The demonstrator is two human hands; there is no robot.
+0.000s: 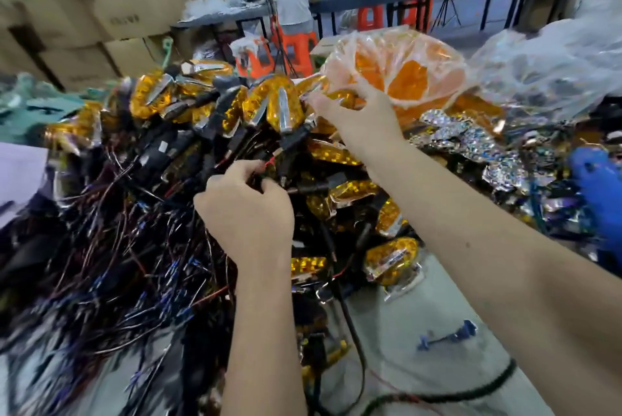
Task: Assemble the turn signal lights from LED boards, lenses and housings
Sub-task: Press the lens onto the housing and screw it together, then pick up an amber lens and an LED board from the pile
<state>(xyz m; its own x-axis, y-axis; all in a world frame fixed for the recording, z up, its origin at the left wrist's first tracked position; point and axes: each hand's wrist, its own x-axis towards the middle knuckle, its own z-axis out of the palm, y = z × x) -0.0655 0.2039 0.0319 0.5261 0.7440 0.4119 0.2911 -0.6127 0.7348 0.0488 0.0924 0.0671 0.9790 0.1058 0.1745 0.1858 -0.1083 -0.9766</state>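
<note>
Left hand (247, 210) pinches wires (101, 247); right hand (356, 119) grips lens bag (397, 69); writing unreadable

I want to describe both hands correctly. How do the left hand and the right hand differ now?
The left hand is low and curled, pinching wires; the right hand reaches farther and higher, gripping the clear bag of orange lenses. Both are bare.
</note>
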